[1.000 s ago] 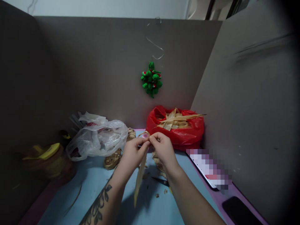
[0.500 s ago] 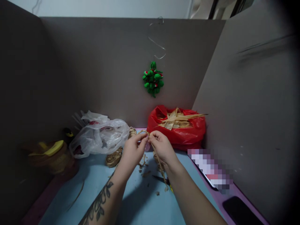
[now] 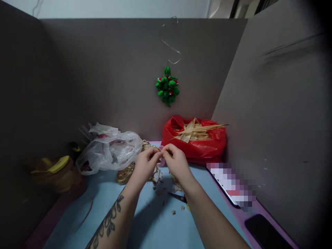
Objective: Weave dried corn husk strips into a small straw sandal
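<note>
My left hand (image 3: 147, 164) and my right hand (image 3: 176, 162) meet fingertip to fingertip above the mat. Both pinch a thin twisted straw cord (image 3: 156, 147), of which only a short bit shows behind the left fingers. Just behind the fingertips is a small pink object (image 3: 162, 160), mostly covered. Left of my left wrist lies a coiled straw piece (image 3: 125, 174). By my right forearm are scissors (image 3: 178, 197) with dark blades, their handles partly hidden by the arm. Straw scraps (image 3: 173, 212) are scattered below the hands.
A red plastic bag (image 3: 203, 152) full of dry straw strips (image 3: 193, 131) stands behind my right hand, a clear plastic bag (image 3: 111, 152) at back left. A pot (image 3: 63, 176) is at far left. Phones (image 3: 267, 231) line the right edge. A green ornament (image 3: 167, 88) hangs on the grey partition.
The length of cord that hung down along my right wrist no longer shows there. Both hands have turned slightly, fingertips still together. The view has shifted a little.
</note>
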